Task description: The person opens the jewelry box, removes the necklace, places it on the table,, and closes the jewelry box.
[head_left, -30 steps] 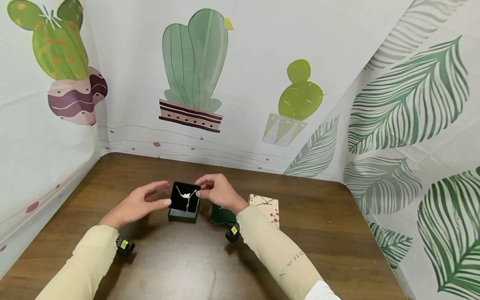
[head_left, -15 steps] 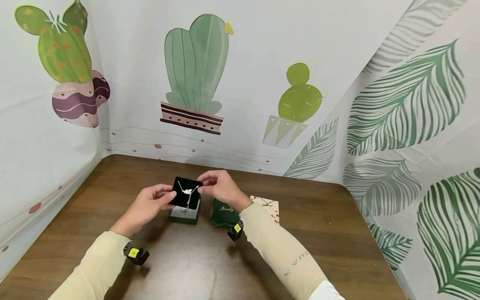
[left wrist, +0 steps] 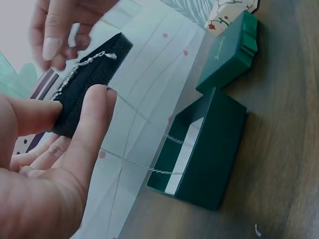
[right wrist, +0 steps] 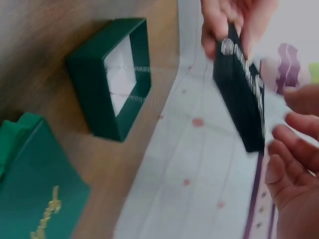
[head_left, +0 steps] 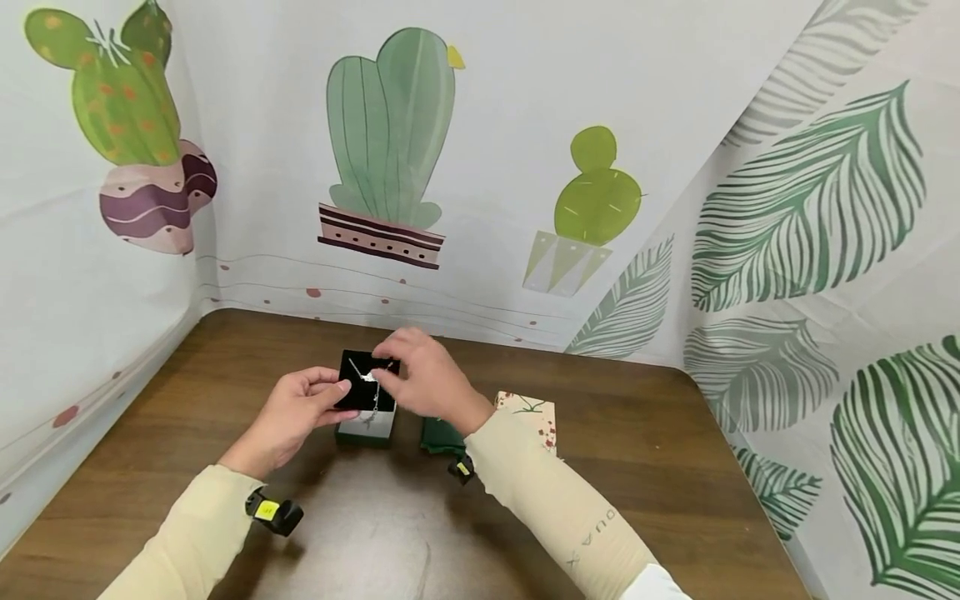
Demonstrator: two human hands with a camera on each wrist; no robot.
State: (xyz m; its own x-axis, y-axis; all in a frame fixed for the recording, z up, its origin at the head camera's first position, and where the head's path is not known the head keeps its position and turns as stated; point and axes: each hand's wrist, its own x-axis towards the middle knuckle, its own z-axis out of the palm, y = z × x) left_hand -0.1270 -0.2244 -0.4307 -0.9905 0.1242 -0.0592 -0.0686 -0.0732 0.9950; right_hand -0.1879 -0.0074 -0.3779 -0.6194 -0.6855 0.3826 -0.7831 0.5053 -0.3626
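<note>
My left hand (head_left: 288, 417) pinches a square black foam jewelry pad (left wrist: 94, 74) by its edge between thumb and fingers, tilted above the table. On the pad lies a silver necklace (head_left: 367, 377) with a sparkling pendant. Two strands of its chain hang from the pad down into the dark green box base (left wrist: 217, 149), seen in the left wrist view. My right hand (head_left: 431, 379) hovers in front of the pad's right side, partly covering it in the head view. In the right wrist view its fingers (right wrist: 294, 144) are loosely bent, apart from the pad, holding nothing.
A green box lid (left wrist: 227, 55) with gold lettering and a bow lies right of the base, partly behind my right arm. Farther right is a cream card-like item (head_left: 531, 410) with a branch print. A printed cloth (head_left: 495, 167) hangs behind the brown table (head_left: 637, 467).
My left hand has come in from the left and taken hold of the black pad, which has lifted off the box base. My right hand has let go of the pad's right edge and moved in front.
</note>
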